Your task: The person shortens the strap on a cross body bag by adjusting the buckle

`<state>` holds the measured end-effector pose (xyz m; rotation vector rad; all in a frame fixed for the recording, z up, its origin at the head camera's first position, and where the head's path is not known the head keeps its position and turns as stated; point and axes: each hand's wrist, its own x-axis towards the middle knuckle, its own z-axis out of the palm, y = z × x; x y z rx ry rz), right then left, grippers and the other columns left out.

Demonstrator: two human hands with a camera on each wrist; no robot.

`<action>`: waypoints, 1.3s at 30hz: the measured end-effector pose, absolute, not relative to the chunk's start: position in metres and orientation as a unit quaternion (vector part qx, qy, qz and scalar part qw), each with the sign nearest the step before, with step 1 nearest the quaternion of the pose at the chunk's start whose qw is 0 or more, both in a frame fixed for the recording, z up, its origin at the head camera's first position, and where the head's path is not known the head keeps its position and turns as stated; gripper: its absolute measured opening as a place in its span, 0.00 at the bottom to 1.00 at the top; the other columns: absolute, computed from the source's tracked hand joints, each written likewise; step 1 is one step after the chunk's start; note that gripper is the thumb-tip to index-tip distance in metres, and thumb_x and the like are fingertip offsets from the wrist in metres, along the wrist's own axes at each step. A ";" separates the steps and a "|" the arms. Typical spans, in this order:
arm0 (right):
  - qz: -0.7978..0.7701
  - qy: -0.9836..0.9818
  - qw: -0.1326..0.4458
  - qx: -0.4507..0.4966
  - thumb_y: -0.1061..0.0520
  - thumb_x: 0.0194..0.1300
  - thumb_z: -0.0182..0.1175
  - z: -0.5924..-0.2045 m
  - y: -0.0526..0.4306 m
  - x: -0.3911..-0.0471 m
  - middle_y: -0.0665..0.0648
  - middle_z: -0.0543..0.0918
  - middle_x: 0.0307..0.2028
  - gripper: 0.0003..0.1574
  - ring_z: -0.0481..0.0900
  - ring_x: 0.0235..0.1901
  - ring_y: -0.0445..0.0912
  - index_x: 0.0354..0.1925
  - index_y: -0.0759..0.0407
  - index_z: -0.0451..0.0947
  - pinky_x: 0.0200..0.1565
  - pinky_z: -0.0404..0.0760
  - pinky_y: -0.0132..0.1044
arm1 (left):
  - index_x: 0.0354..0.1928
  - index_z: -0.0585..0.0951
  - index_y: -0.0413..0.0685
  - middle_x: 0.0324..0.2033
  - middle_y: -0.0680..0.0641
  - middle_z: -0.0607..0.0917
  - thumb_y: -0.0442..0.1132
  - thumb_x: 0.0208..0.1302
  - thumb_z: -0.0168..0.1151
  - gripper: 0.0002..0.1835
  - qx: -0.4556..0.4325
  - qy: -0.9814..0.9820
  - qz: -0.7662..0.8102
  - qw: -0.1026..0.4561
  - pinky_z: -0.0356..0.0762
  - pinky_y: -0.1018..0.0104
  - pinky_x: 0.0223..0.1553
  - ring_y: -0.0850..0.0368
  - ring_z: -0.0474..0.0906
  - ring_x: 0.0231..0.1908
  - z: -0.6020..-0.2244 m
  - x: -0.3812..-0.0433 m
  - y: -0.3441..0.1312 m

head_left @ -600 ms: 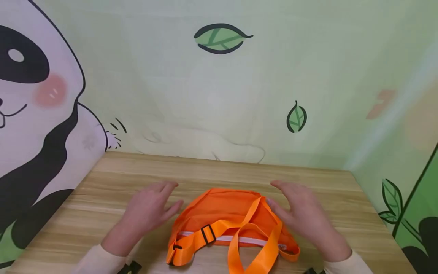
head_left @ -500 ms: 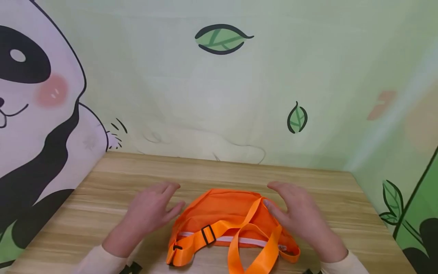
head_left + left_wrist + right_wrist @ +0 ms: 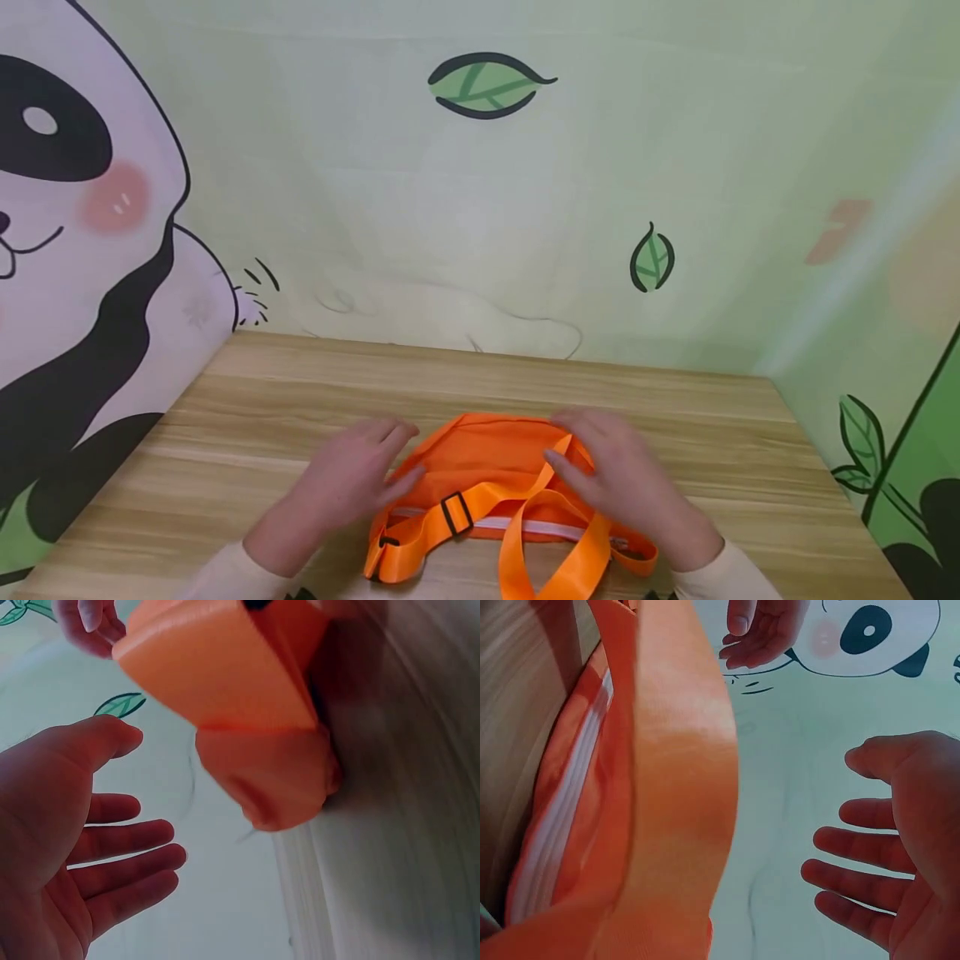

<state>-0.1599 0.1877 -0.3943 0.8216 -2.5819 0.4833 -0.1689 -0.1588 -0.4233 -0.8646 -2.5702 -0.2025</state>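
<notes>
1. Orange bag (image 3: 487, 446) — on the wooden table (image 3: 330, 383), lengthwise from left to right, curved side toward the wall (image 3: 480, 192), white zipper (image 3: 555, 528) along the near side.
2. Inside the bag: contents hidden. Across it, orange strap (image 3: 491, 494) with black buckle (image 3: 445, 513).
3. At the bag's left end, left hand (image 3: 356, 472); by its right end, right hand (image 3: 618, 475) — on both, fingers extended, thumbs apart; cannot tell whether touching it.
</notes>
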 end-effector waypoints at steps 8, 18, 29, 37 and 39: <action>0.168 -0.911 0.186 0.326 0.50 0.65 0.78 -0.402 0.181 -0.163 0.55 0.90 0.55 0.25 0.88 0.56 0.53 0.57 0.56 0.85 0.59 0.88 0.52 | 0.55 0.86 0.46 0.48 0.49 0.89 0.53 0.68 0.74 0.22 -0.320 -0.930 -0.073 0.162 0.90 0.57 0.48 0.53 0.87 0.45 -0.424 -0.164 -0.148; 0.168 -0.908 0.141 0.356 0.51 0.71 0.73 -0.410 0.172 -0.161 0.53 0.89 0.55 0.22 0.86 0.56 0.51 0.59 0.55 0.84 0.59 0.86 0.52 | 0.52 0.87 0.45 0.44 0.49 0.88 0.56 0.67 0.75 0.23 -0.334 -0.929 -0.070 0.145 0.88 0.62 0.42 0.57 0.82 0.40 -0.426 -0.162 -0.139; 0.175 -0.896 0.137 0.383 0.51 0.72 0.71 -0.422 0.164 -0.164 0.55 0.89 0.56 0.21 0.86 0.56 0.53 0.59 0.57 0.84 0.59 0.86 0.51 | 0.52 0.86 0.44 0.41 0.50 0.88 0.58 0.69 0.73 0.25 -0.371 -0.917 -0.059 0.133 0.86 0.63 0.41 0.57 0.80 0.37 -0.434 -0.158 -0.131; 0.163 -0.905 0.089 0.383 0.47 0.74 0.71 -0.425 0.157 -0.161 0.52 0.88 0.57 0.24 0.85 0.57 0.51 0.62 0.54 0.83 0.62 0.85 0.50 | 0.41 0.83 0.51 0.31 0.58 0.77 0.59 0.65 0.76 0.20 -0.384 -0.914 -0.062 0.117 0.72 0.71 0.35 0.63 0.67 0.31 -0.437 -0.157 -0.125; 0.164 -0.904 0.078 0.388 0.47 0.72 0.72 -0.427 0.154 -0.162 0.52 0.87 0.57 0.25 0.85 0.57 0.50 0.62 0.54 0.83 0.62 0.85 0.49 | 0.38 0.83 0.53 0.30 0.59 0.76 0.59 0.64 0.77 0.19 -0.391 -0.910 -0.063 0.122 0.70 0.71 0.34 0.63 0.66 0.30 -0.439 -0.157 -0.124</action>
